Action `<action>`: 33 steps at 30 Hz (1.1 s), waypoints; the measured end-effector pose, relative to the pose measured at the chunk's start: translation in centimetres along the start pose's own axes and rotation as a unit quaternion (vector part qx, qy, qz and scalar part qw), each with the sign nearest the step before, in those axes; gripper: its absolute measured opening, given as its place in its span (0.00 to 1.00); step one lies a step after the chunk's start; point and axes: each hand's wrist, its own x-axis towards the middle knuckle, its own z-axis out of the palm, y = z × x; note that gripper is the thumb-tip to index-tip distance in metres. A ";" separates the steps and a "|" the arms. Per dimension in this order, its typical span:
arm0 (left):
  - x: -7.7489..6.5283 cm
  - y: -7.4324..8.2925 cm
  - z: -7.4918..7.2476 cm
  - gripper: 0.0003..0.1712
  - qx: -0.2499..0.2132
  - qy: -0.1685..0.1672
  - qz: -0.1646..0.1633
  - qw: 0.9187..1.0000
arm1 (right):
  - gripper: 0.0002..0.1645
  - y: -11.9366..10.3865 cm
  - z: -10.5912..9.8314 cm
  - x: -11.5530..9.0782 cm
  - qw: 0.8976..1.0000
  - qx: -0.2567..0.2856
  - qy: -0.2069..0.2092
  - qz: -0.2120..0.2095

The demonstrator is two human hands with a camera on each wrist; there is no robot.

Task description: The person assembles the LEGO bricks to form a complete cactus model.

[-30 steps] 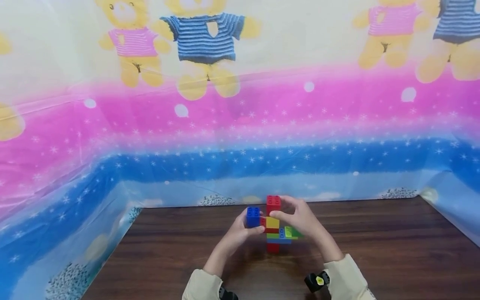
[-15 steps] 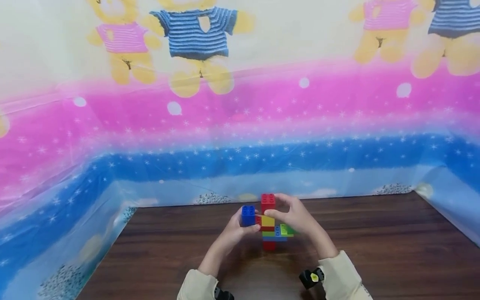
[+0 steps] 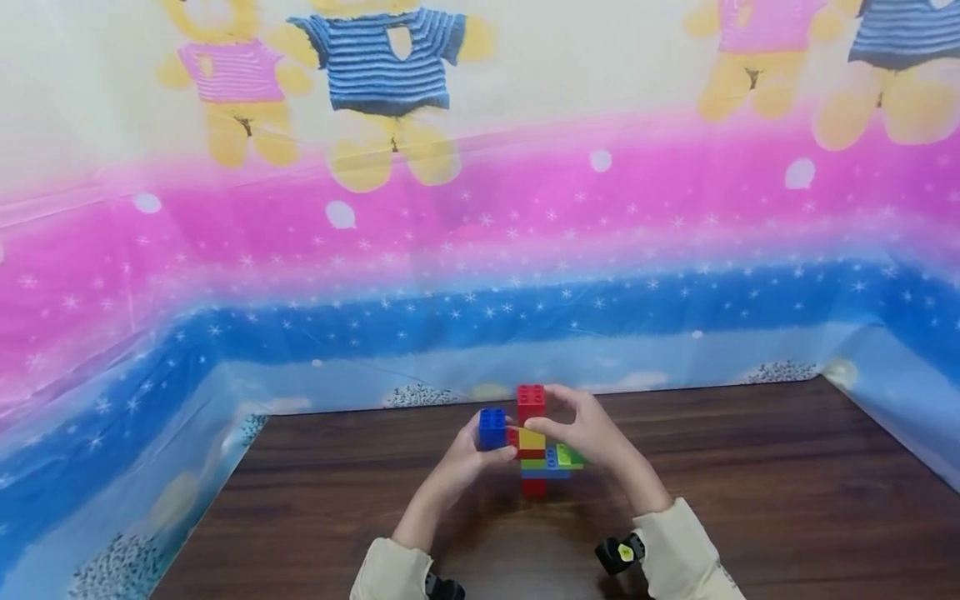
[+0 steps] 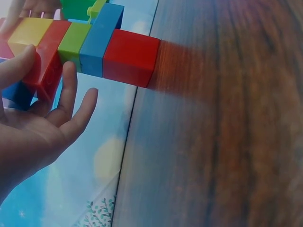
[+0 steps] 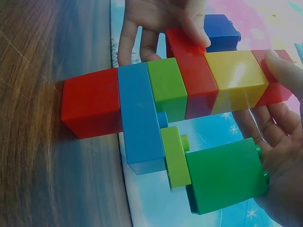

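Note:
A tower of toy bricks [image 3: 534, 454] stands on the dark wooden table [image 3: 750, 483], red at its base [image 5: 90, 101], then blue, lime, red, yellow and a red top brick [image 3: 531, 402]. A blue brick [image 3: 492, 427] sits on a red piece that sticks out to the left. My left hand [image 3: 491, 450] pinches that side piece, thumb on the red brick [image 5: 189, 61], fingers behind. My right hand [image 3: 562, 417] grips the tower's upper part, thumb on the yellow brick [image 5: 236, 78]. A lime plate and a green brick [image 5: 225, 175] jut out on the right side, by the right palm [image 5: 279, 137].
A plastic sheet printed with teddy bears, pink and blue bands [image 3: 480, 250] walls the table at the back and on both sides. Bare tabletop lies left, right and in front of the tower. Wrist cameras [image 3: 618, 554] sit at both cream sleeves.
Both hands keep the same hold on the tower. The whole scene has drifted slightly left and up in the head view; the bricks look unchanged.

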 end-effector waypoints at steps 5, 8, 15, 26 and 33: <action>0.0 -0.1 0.1 0.35 -0.001 0.003 -0.003 1.000 | 0.34 0.1 0.0 -0.2 1.000 -0.001 0.001 0.002; 0.0 -0.2 0.1 0.35 -0.001 0.003 -0.003 1.000 | 0.33 0.2 0.0 -0.2 1.000 -0.001 -0.003 0.001; 0.0 -0.2 0.1 0.36 0.003 -0.001 -0.001 1.000 | 0.32 0.2 -0.1 -0.2 1.000 0.002 -0.006 0.001; 0.1 -0.2 0.0 0.35 -0.004 -0.006 -0.001 1.000 | 0.36 0.2 -0.2 -0.4 0.999 -0.038 -0.003 -0.006; 0.1 -0.2 -0.3 0.34 -0.004 0.001 -0.002 1.000 | 0.32 0.6 0.8 -0.7 0.985 -0.168 0.006 -0.042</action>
